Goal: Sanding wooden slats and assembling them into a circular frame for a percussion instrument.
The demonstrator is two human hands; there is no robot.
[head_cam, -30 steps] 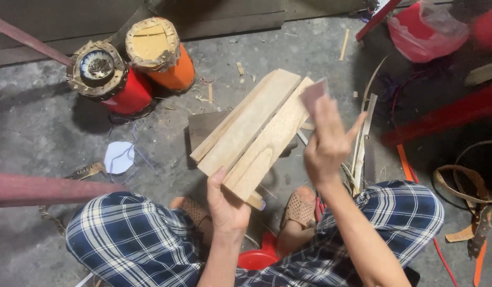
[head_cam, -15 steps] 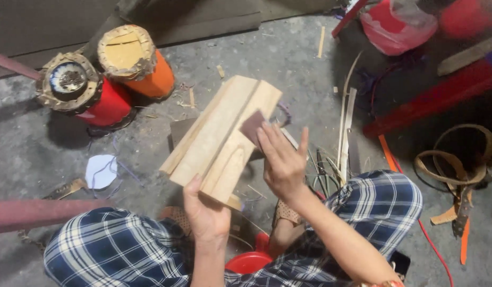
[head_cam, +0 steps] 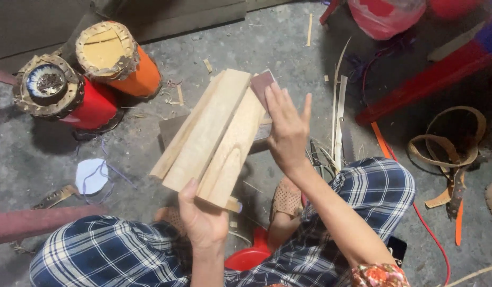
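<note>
- Since half a second ago the right hand [head_cam: 287, 130] has slid the sanding pad [head_cam: 262, 87] up the wood [head_cam: 214, 138], from mid-board to the far top corner; the wood itself has stayed at much the same slant.
- The left hand [head_cam: 203, 220] is closed round the wood's near end, thumb on top, holding it tilted over the lap above the concrete floor [head_cam: 267, 42].
- The right hand lies nearly flat, fingers long and spread, pressing the reddish-brown pad onto the right-hand board's upper end; it pins the pad rather than gripping it.
- To do the stroke well, I judge that the pressure should stay even under the fingertips, running along the grain, not across.
- The pad sits at the corner, so easing off there would likely avoid rounding the edge.
- A firmer left grip, or resting the low end on the knee [head_cam: 373, 183], should stop the wood rocking.
- Two drums [head_cam: 97, 79] stand well apart, at the far left.
</note>
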